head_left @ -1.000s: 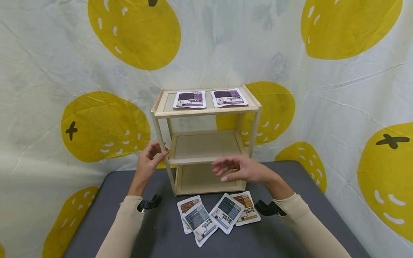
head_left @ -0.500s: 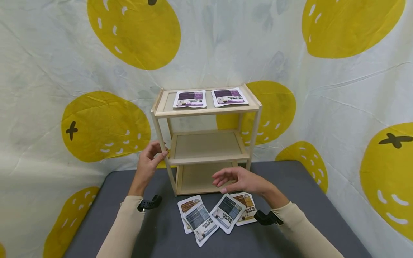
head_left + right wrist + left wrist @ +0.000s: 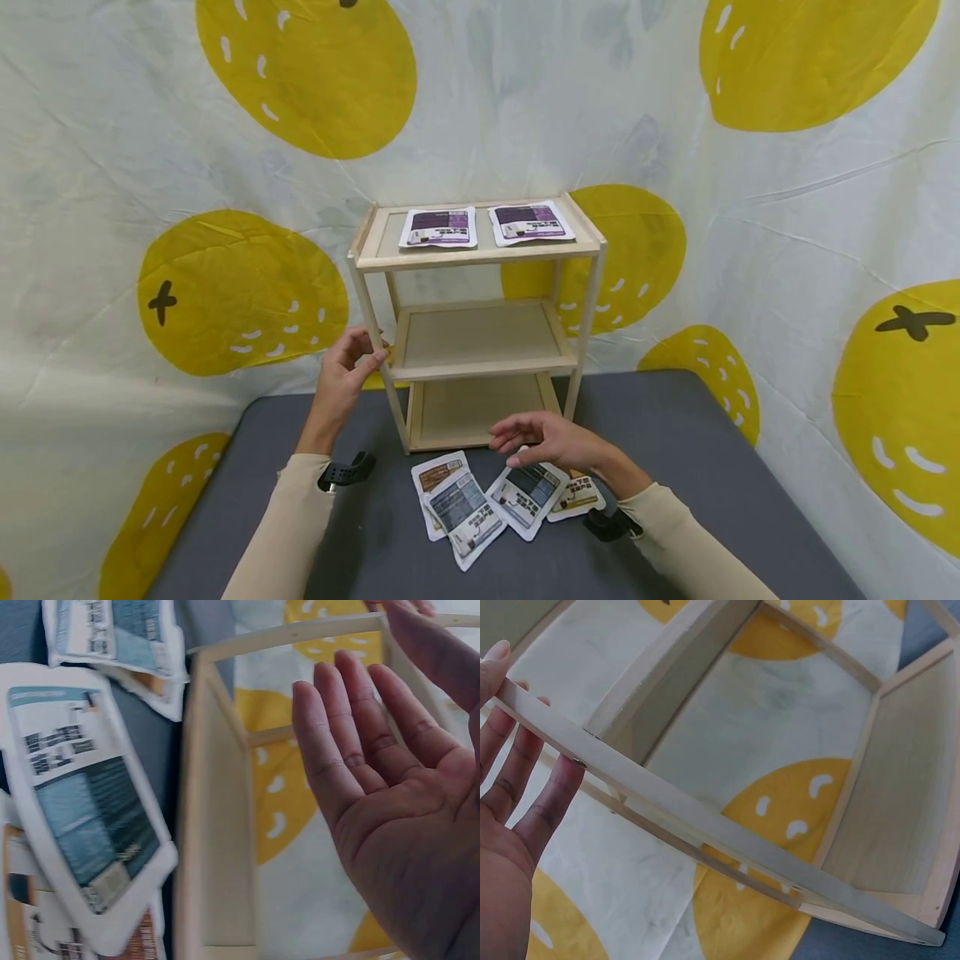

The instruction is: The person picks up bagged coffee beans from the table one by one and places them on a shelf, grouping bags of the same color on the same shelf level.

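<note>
A small three-tier wooden shelf (image 3: 480, 369) stands at the back of the table. My left hand (image 3: 339, 385) holds its front left post (image 3: 667, 792), thumb on one side and fingers behind. Over the packets in front hovers my right hand (image 3: 572, 443), holding nothing, its fingers loosely bent. Below it lies a blue-green flat packet (image 3: 521, 508), partly covering an orange-brown packet (image 3: 577, 500). To the left, another blue packet (image 3: 468, 521) overlaps a second orange-brown packet (image 3: 433, 477). The right wrist view shows the hand (image 3: 420, 817) palm-side, apart from the blue-green packet (image 3: 94, 802).
Two purple packets (image 3: 442, 227) lie side by side on the top tier. The grey table (image 3: 652, 417) reaches back to a wall of pale cloth (image 3: 465, 100) printed with yellow fruit. The bottom tier (image 3: 480, 408) sits just behind the loose packets.
My right hand has come down and toward me, from in front of the lower tiers to over the packets. The left hand keeps its hold on the post.
</note>
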A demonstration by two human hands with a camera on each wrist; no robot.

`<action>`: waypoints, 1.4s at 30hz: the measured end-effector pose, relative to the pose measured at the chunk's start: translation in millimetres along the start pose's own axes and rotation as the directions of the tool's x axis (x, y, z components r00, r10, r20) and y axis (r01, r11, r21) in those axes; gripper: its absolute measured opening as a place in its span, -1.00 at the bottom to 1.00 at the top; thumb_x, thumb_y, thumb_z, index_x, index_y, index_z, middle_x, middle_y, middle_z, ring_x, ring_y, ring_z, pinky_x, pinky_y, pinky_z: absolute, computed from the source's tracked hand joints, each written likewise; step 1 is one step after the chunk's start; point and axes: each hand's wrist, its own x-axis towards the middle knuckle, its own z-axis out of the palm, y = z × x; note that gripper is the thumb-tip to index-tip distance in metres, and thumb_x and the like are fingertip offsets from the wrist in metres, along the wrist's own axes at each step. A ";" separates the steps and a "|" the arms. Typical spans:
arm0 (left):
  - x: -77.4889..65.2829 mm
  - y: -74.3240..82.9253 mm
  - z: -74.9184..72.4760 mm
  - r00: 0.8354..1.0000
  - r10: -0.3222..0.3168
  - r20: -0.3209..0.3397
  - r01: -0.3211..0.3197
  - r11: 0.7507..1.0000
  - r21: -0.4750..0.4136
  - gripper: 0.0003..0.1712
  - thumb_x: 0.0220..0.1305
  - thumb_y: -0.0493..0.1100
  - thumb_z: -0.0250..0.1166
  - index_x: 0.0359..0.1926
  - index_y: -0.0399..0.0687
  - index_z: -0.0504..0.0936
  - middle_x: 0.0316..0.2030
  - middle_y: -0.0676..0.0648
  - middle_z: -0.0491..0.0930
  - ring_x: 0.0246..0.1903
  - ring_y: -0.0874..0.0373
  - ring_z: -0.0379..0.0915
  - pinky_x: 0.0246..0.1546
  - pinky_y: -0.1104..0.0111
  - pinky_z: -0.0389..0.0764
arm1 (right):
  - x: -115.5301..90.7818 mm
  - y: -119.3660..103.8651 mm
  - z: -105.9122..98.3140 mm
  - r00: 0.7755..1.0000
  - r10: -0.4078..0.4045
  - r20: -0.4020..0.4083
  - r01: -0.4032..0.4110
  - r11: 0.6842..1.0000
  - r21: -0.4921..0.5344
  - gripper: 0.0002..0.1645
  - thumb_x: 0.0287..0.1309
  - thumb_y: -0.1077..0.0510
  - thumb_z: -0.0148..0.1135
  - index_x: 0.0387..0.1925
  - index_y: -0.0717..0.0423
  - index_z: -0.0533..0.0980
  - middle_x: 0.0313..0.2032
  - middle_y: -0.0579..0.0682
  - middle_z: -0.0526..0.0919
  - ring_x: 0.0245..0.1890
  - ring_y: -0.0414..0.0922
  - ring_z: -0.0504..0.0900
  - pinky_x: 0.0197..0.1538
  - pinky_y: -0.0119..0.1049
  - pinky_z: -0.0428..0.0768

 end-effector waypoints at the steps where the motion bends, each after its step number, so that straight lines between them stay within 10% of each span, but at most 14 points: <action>1: 0.1 0.2 -0.2 1.000 -0.001 0.000 0.001 1.000 -0.001 -0.67 0.39 -0.32 0.30 0.14 -0.23 0.54 -0.13 -0.31 0.59 -0.11 0.07 0.53 -0.13 0.39 0.59 | 0.8 3.0 1.3 1.000 0.001 -0.008 -0.001 1.000 0.005 -0.39 0.26 0.27 0.36 0.32 0.19 0.44 0.19 0.24 0.60 0.18 0.15 0.59 0.14 -0.23 0.61; 26: 0.0 -1.0 0.2 1.000 -0.001 0.001 0.001 1.000 -0.006 -0.66 0.39 -0.31 0.30 0.14 -0.22 0.53 -0.13 -0.23 0.60 -0.11 0.05 0.54 -0.11 0.40 0.61 | 19.7 50.1 31.5 0.998 -0.017 -0.065 0.020 0.999 0.047 -0.29 0.29 0.27 0.33 0.43 0.21 0.33 0.30 0.28 0.50 0.29 0.28 0.47 0.18 -0.29 0.57; 42: 0.4 0.5 -0.3 1.000 -0.002 0.005 0.002 1.000 -0.004 -0.66 0.39 -0.31 0.30 0.14 -0.24 0.53 -0.10 -0.38 0.57 -0.08 0.08 0.53 -0.10 0.41 0.59 | 39.2 70.3 60.3 0.993 0.006 -0.122 0.004 0.997 0.080 -0.23 0.21 0.41 0.35 0.43 0.23 0.33 0.40 0.25 0.39 0.41 0.28 0.33 0.42 0.19 0.29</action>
